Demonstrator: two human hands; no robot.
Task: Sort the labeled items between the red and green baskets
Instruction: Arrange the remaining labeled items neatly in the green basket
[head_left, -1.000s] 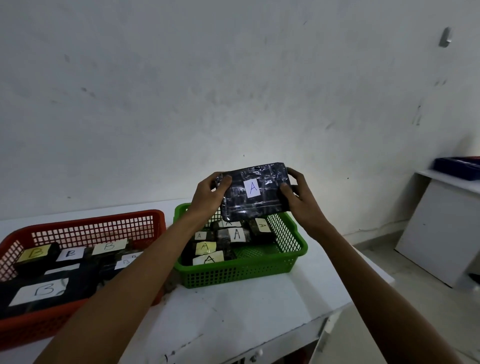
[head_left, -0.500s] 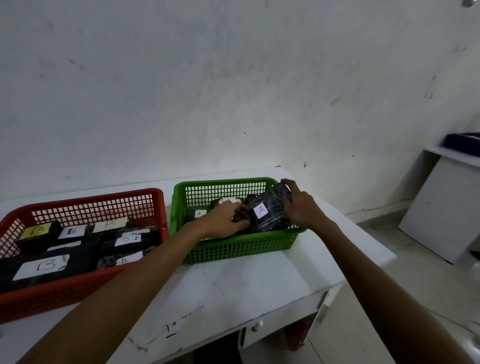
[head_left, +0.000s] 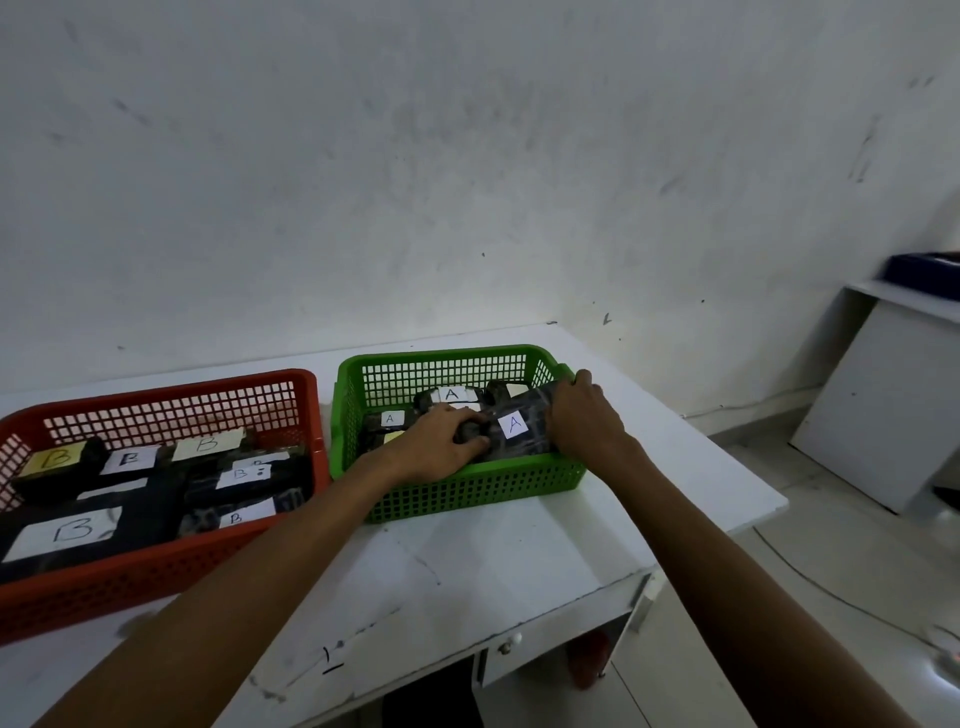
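Note:
A green basket (head_left: 467, 488) stands on the white table, right of a red basket (head_left: 156, 561). Inside the green one lie dark wrapped packages with white labels marked A. Both hands rest on one large dark package marked A (head_left: 519, 428) at the basket's right front. My left hand (head_left: 441, 447) grips its left end and my right hand (head_left: 587, 421) holds its right end by the basket's right wall. The red basket holds several dark packages labelled B (head_left: 67, 532).
The white table (head_left: 467, 577) ends close to the right of the green basket and has a small drawer knob (head_left: 503, 647) below its front edge. A white cabinet with a dark blue item on top (head_left: 924, 267) stands at the far right.
The package marked A came down from in front of the wall into the green basket, held by both hands throughout. It now lies lower and flatter among the other A packages.

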